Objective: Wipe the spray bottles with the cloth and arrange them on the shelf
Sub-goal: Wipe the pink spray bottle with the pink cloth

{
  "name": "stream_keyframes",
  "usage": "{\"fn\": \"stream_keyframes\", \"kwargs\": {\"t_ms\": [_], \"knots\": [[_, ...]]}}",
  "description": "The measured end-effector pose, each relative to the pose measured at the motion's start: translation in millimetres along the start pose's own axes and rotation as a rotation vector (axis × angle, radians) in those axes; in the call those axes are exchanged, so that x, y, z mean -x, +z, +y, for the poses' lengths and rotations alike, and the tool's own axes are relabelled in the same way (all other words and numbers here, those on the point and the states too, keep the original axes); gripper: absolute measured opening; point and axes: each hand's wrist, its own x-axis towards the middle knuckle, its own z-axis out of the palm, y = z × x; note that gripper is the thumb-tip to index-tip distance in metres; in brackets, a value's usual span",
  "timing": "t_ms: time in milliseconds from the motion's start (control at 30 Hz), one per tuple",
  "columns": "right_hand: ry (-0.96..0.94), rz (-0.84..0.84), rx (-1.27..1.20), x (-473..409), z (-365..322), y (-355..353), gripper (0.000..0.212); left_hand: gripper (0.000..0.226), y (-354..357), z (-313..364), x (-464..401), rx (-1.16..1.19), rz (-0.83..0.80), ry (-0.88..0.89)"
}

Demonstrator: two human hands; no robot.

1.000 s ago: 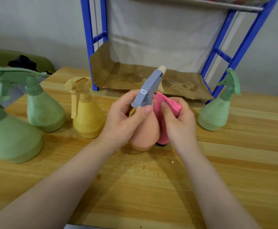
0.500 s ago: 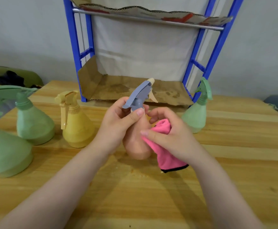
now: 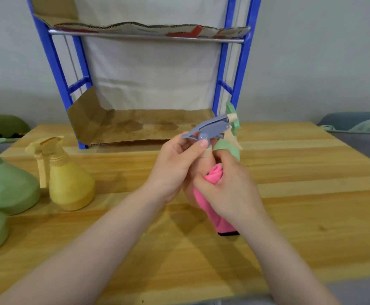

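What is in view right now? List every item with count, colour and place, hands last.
peach spray bottle: 1, peach body with grey-blue trigger head, held above the table centre
cloth: 1, pink, pressed against the peach spray bottle
yellow spray bottle: 1, yellow, standing on the table, left
green spray bottles: 3 visible, pale green; two at the left edge, one mostly hidden behind the hands by the shelf's right post
shelf: 1, blue frame with cardboard liners, at the back of the table; no bottles on it
table: 1, light wood
left hand: 1, grips the peach spray bottle's neck
right hand: 1, holds the cloth
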Motion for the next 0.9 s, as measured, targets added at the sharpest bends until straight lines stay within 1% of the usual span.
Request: {"fn": "stream_keyframes", "kwargs": {"t_ms": [33,100,167,233,300,333,400,467,567,633,667,767,900], "knots": [[0.005,0.016,0.006,-2,7,-4,0.025,0.008,6,-4,-4,-0.004,-0.015,-0.005],[0.032,0.032,0.0,-7,22,-13,0.026,0.012,18,-11,-12,-0.036,-0.049,-0.013],[0.052,0.021,-0.045,-14,39,-22,0.033,0.009,28,-19,-21,-0.071,-0.096,-0.025],[0.044,-0.01,-0.097,-23,57,-32,0.04,0.013,36,-27,-32,-0.096,-0.135,-0.042],[0.033,-0.053,-0.143,-34,75,-42,0.04,0.01,43,-36,-41,-0.097,-0.165,-0.054],[0.03,-0.078,-0.168,-39,84,-46,0.041,0.012,47,-41,-45,-0.093,-0.173,-0.056],[0.036,-0.116,-0.198,-47,97,-52,0.048,0.017,53,-50,-52,-0.093,-0.175,-0.064],[0.057,-0.12,-0.201,-55,107,-53,0.05,0.02,58,-57,-58,-0.1,-0.144,-0.067],[0.096,-0.102,-0.19,-64,116,-49,0.045,0.019,67,-64,-64,-0.116,-0.068,-0.064],[0.122,-0.079,-0.152,-67,120,-45,0.056,0.016,72,-71,-66,-0.146,-0.025,-0.059],[0.144,-0.067,-0.117,-67,121,-43,0.058,0.015,74,-74,-66,-0.16,-0.004,-0.062],[0.154,-0.025,-0.066,-66,127,-37,0.044,0.018,77,-80,-66,-0.164,0.025,-0.067],[0.131,-0.012,-0.137,-65,134,-35,0.036,0.02,78,-81,-71,-0.246,0.061,-0.034]]}}
